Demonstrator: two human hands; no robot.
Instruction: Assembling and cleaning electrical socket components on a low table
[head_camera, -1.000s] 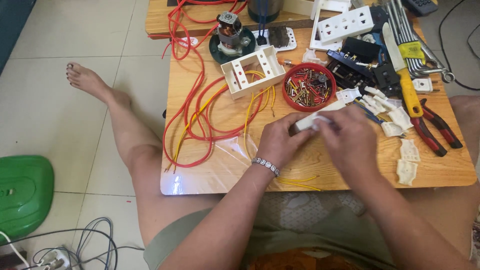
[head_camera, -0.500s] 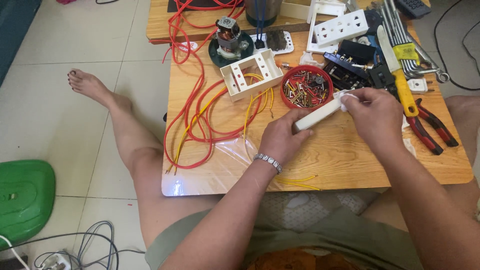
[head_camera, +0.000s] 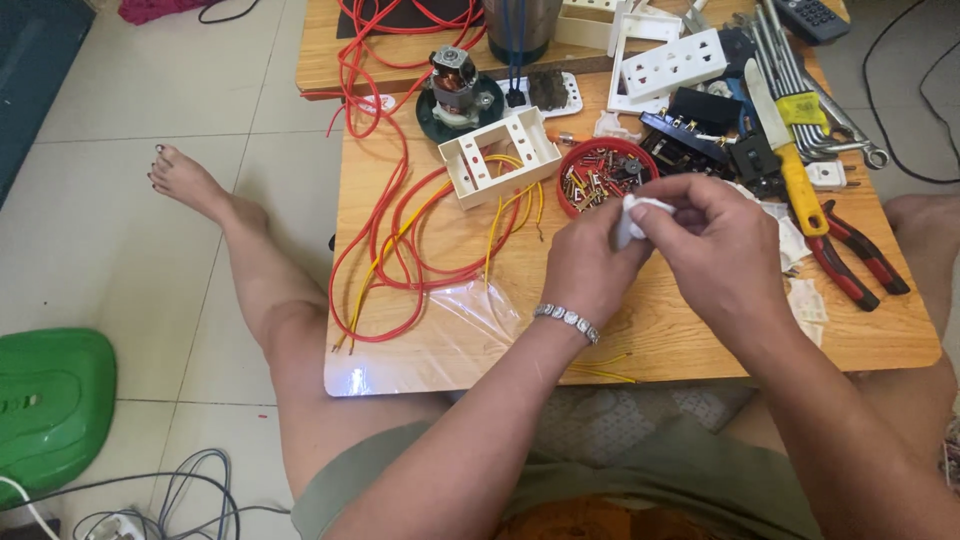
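Head view: both the left hand (head_camera: 592, 262) and right hand (head_camera: 715, 250) are pinching a small white plastic part (head_camera: 634, 214) at frame centre, steadying it just below the red screw dish (head_camera: 603, 176).

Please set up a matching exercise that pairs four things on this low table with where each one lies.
Things:
1. red bowl of screws
2. cream mounting box
3. red-handled pliers
4. small white part

Places:
A. at the table's right edge
B. between the fingers of both hands
C. just beyond the left hand
D. over the red and yellow wires

Pairs: 1-C, 2-D, 3-A, 4-B
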